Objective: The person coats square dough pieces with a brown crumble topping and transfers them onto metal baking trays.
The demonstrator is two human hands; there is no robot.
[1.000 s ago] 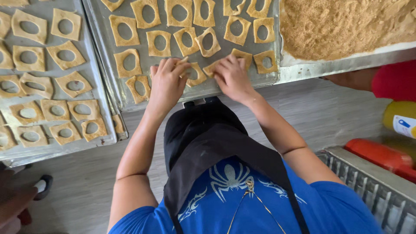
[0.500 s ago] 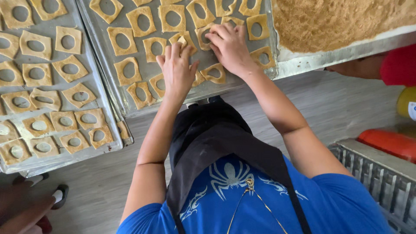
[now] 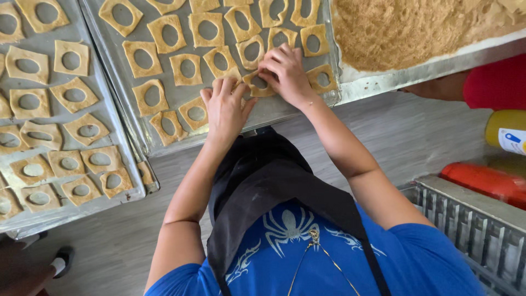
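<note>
A tan square dough piece with an oval hole cut in its middle (image 3: 257, 84) lies near the front edge of the grey metal baking tray (image 3: 112, 60), between the two hands. The right hand (image 3: 285, 74) rests on it with fingers curled, the tips pinching its upper edge. The left hand (image 3: 226, 107) lies just beside it, fingers stretched and close together, fingertips pressed down on the tray at the piece's left corner. Around them, rows of like square dough pieces with oval holes (image 3: 186, 68) cover the tray, some tilted, some touching. To the left, a second grey tray (image 3: 112, 137) carries more such pieces with pale filling in their holes. To the right stands a white-rimmed tray of brown crumbly mass (image 3: 416, 30). Below, the grey tabletop (image 3: 416, 137) shows, with a yellow bottle (image 3: 505, 129) and a red cylinder (image 3: 482, 181) at the right edge.
</note>
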